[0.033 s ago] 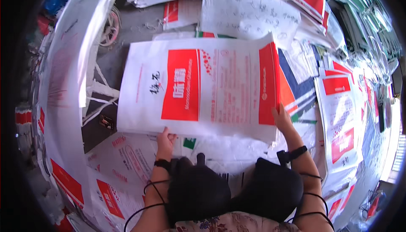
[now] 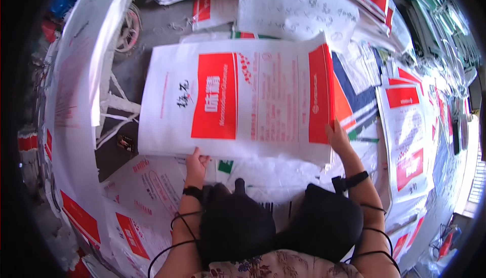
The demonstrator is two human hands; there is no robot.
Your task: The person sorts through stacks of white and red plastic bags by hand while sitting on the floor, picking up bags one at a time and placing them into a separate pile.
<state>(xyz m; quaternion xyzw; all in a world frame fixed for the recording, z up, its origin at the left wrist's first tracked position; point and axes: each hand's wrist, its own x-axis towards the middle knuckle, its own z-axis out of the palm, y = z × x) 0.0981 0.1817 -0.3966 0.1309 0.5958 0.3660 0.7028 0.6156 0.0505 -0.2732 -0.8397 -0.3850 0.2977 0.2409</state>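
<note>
A stack of flat white printed sacks [image 2: 283, 95] with red panels lies crosswise in front of me. My left hand [image 2: 197, 162] is closed on the near edge of the stack, left of its middle; the fingertips are partly hidden beneath it. At the near right corner, my right hand [image 2: 338, 135] grips the sacks beside their red end band, with the thumb near the top. The stack's far right corner curls up a little.
On the right lies another pile of red-and-white sacks [image 2: 405, 141]. A long white sheeted surface [image 2: 76, 90] runs along the left, near a wheel [image 2: 129, 29] and white metal legs [image 2: 114, 113]. Loose sacks [image 2: 157, 189] lie at the near left. Green-edged bundles [image 2: 438, 12] are heaped at the far right.
The sack stack and both hands sit slightly farther away and a touch to the left in the picture, and the background has shifted slightly as well. Both grips are the same.
</note>
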